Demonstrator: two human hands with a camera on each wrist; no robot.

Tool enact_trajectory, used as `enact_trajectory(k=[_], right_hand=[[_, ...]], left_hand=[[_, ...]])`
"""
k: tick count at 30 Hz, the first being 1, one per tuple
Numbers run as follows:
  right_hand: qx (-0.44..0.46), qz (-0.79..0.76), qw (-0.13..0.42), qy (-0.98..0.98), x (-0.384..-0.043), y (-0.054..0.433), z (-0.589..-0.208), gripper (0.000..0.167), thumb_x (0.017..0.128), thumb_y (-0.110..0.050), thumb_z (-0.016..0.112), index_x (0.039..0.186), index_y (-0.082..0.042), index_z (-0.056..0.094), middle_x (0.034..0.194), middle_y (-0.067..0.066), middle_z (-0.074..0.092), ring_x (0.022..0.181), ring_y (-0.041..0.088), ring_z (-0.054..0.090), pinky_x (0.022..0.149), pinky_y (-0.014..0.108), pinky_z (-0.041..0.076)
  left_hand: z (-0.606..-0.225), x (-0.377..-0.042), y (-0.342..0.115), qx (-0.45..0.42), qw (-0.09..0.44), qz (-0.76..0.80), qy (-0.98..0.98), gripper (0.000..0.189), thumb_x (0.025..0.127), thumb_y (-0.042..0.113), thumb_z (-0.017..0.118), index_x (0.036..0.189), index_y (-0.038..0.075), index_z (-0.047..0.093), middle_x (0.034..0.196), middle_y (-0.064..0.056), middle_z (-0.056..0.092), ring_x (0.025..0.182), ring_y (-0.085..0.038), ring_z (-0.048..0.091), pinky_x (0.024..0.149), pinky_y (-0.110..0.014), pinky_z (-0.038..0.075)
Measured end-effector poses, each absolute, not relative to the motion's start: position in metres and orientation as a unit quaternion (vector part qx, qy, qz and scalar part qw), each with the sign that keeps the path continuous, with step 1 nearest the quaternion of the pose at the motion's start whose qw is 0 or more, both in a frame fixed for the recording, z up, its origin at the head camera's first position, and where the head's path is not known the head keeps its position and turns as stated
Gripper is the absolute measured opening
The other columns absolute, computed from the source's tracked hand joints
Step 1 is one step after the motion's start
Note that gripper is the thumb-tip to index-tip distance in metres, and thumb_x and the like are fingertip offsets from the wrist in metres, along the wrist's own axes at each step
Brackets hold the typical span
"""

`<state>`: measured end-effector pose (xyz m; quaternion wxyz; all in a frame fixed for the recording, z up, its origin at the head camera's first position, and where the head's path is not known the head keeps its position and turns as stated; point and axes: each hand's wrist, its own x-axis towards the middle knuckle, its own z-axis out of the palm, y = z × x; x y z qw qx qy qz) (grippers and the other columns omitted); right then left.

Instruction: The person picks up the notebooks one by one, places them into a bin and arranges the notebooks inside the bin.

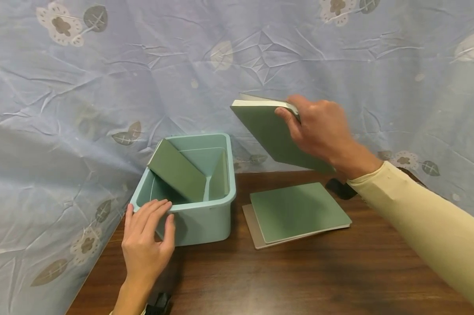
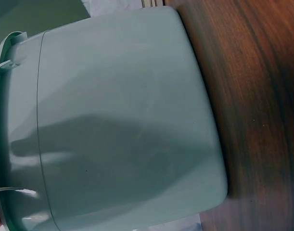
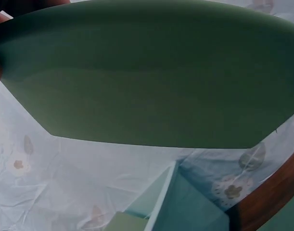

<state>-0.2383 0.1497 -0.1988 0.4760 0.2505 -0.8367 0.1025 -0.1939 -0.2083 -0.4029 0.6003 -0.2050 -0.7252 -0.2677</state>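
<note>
A green notebook is gripped near its top corner by my right hand, thumb on the near cover; it is held up in the air to the right of the bin, its pages slightly parted. In the right wrist view the same notebook spans the frame above the bin. My left hand rests its fingertips on the near rim of the light green plastic bin. Inside the bin, one green notebook leans across the left side and another stands along the right wall.
On the brown wooden table, right of the bin, lies a green notebook on top of a beige one. A dark object sits under my right wrist. A floral curtain hangs behind the table.
</note>
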Motion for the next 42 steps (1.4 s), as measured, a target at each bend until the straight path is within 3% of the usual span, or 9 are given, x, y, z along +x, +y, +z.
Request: enact_trajectory(k=[9,18,29,35,42], right_hand=[[0.277,0.114,0.497,-0.815,-0.234,0.130,-0.189,0.030,0.103,-0.031,0.068,0.098,-0.001,0.067,0.058,0.018,0.058,0.051,0.041,0.057,0.049,0.056,0.044],[0.332,0.115,0.525,-0.775,-0.228,0.108,-0.184,0.028,0.102,-0.029,0.070,0.098,-0.001,0.068,0.074,0.015,0.071,0.053,0.034,0.065,0.050,0.052,0.048],[0.413,0.133,0.515,-0.739,-0.222,0.086,-0.189,0.018,0.100,-0.021,0.073,0.099,-0.003,0.071,0.077,0.010,0.076,0.053,0.026,0.065,0.048,0.044,0.049],[0.451,0.116,0.507,-0.725,-0.221,0.078,-0.197,0.018,0.096,-0.023,0.077,0.100,-0.007,0.072,0.073,0.003,0.074,0.049,0.019,0.057,0.046,0.039,0.045],[0.490,0.107,0.458,-0.734,-0.222,0.076,-0.205,0.018,0.094,-0.026,0.079,0.101,-0.010,0.073,0.083,0.001,0.081,0.055,0.014,0.065,0.049,0.036,0.049]], left_hand=[[-0.402,-0.194,-0.209,-0.206,0.603,-0.269,-0.722,0.024,0.092,0.013,0.069,0.109,0.001,0.081,0.107,-0.016,0.081,0.105,-0.041,0.072,0.115,-0.074,0.039],[-0.404,-0.194,-0.212,-0.202,0.595,-0.270,-0.729,0.024,0.092,0.012,0.069,0.109,0.001,0.081,0.109,-0.016,0.081,0.107,-0.041,0.072,0.119,-0.070,0.037],[-0.404,-0.193,-0.212,-0.203,0.590,-0.272,-0.733,0.024,0.091,0.011,0.070,0.110,0.001,0.081,0.109,-0.016,0.081,0.108,-0.041,0.072,0.120,-0.070,0.036],[-0.405,-0.193,-0.213,-0.203,0.587,-0.273,-0.735,0.024,0.091,0.011,0.070,0.111,0.001,0.080,0.110,-0.016,0.081,0.108,-0.041,0.072,0.119,-0.071,0.036],[-0.404,-0.193,-0.212,-0.206,0.587,-0.276,-0.733,0.024,0.091,0.011,0.070,0.110,0.001,0.081,0.109,-0.016,0.081,0.108,-0.041,0.072,0.120,-0.071,0.036]])
